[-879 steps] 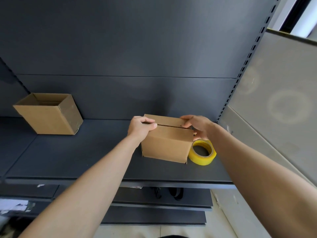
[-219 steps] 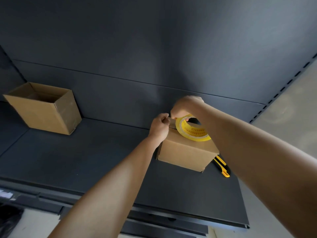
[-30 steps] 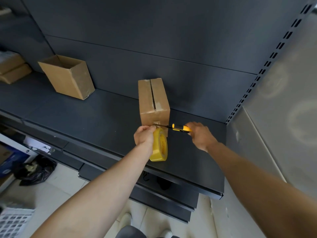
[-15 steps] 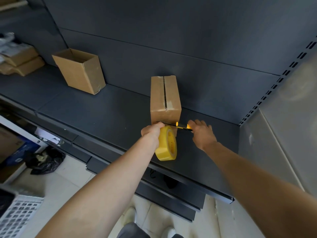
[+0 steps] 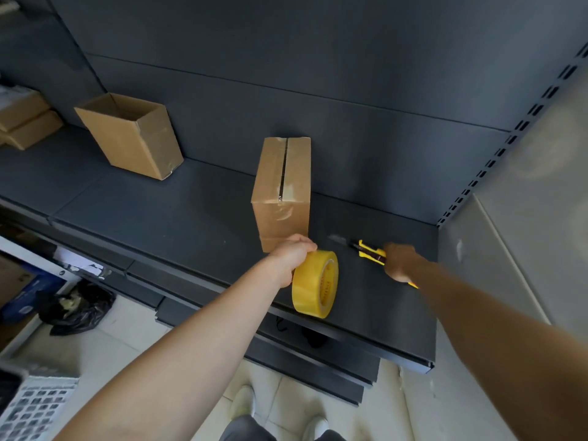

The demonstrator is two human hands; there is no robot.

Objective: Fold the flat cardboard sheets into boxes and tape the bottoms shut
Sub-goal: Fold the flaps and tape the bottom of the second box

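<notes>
A closed brown cardboard box (image 5: 283,192) stands on the dark grey metal shelf (image 5: 159,211), its long axis running from near to far. The seam between its top flaps runs the same way. Glossy clear tape shows over the seam's near end and down the near face.

The left hand (image 5: 291,254) is just in front of the box's near bottom edge; whether it touches the box cannot be told. Its fingers curl over the top rim of a yellow roll of packing tape (image 5: 315,283). The roll stands on edge on the near side of the hand, its core opening facing right.

To the right, apart from the box, the right hand (image 5: 399,262) is closed around a yellow and black utility knife (image 5: 369,249). The knife is blurred. It lies from near right to far left, its front end pointing towards the box, and a yellow tip shows behind the hand.

Far left on the shelf sits an open-topped brown cardboard box (image 5: 130,135). A black plastic bag (image 5: 79,307) lies on the floor below.
</notes>
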